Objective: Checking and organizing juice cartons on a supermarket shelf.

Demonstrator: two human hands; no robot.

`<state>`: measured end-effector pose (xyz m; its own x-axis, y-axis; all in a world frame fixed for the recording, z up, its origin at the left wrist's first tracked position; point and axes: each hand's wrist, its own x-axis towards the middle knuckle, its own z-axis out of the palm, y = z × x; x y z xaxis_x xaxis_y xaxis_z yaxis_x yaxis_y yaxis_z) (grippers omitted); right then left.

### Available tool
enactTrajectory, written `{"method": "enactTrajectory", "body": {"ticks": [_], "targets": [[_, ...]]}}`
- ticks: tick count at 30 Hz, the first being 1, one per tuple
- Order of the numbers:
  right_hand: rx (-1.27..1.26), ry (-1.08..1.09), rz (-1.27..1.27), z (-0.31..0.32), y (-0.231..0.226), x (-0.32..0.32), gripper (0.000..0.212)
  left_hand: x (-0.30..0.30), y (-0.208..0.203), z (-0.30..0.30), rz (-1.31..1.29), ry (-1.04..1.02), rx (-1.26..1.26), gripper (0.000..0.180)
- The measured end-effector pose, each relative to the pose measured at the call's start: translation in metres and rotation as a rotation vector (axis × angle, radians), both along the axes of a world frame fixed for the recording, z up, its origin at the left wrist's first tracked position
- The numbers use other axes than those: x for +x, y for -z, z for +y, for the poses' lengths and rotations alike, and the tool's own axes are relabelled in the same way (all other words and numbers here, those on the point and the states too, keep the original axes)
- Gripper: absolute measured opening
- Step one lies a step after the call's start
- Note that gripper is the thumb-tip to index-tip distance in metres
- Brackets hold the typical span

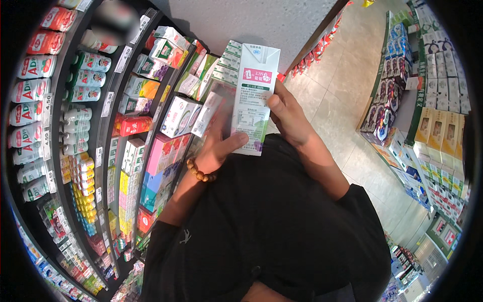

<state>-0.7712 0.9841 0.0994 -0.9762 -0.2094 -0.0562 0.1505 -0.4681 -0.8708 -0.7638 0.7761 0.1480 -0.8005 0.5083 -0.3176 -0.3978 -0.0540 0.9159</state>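
I have the tall white carton [254, 95] just off the centre of my view toward 12 o'clock, its printed panel facing me, held up in both hands. The left hand [217, 151] is at the carton's 7 o'clock, partly closed, thumb laid over the lower front; its fingers pass out of my sight. The right hand [293, 118] is at 3 o'clock, loosely curled, thumb against the side edge; I can't tell how firmly the hidden fingers press. I judge the carton to be stiff coated board, fairly weighty if full, smooth enough to slip, and likely to dent under a hard squeeze on the broad face. I'd take hold along the long side edges, with support low down. Farther out, I see a beaded bracelet [201, 174] at 8 o'clock, a boxed white pack [177, 117] at 10 and the tiled floor [336, 95] at 2.
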Motion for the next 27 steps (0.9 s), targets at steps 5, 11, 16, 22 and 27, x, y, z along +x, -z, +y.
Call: {"method": "enactTrajectory", "body": {"ticks": [5,11,16,22,27], "targets": [[0.006,0.032,-0.015,-0.001,-0.001,0.002,0.102,-0.004,0.006,-0.005,-0.011,0.047,0.074,0.088],[-0.023,0.024,-0.031,-0.001,-0.003,0.005,0.1,-0.001,0.009,-0.006,-0.042,0.044,0.112,0.09],[-0.03,0.021,-0.046,-0.002,0.001,0.005,0.1,-0.001,0.009,-0.002,-0.037,0.03,0.068,0.098],[-0.035,0.018,-0.056,-0.002,0.0,0.004,0.1,0.0,0.008,-0.003,-0.034,0.042,0.034,0.098],[-0.043,0.017,-0.076,-0.002,0.004,0.004,0.099,0.0,0.002,0.0,-0.047,0.031,0.026,0.101]]}}
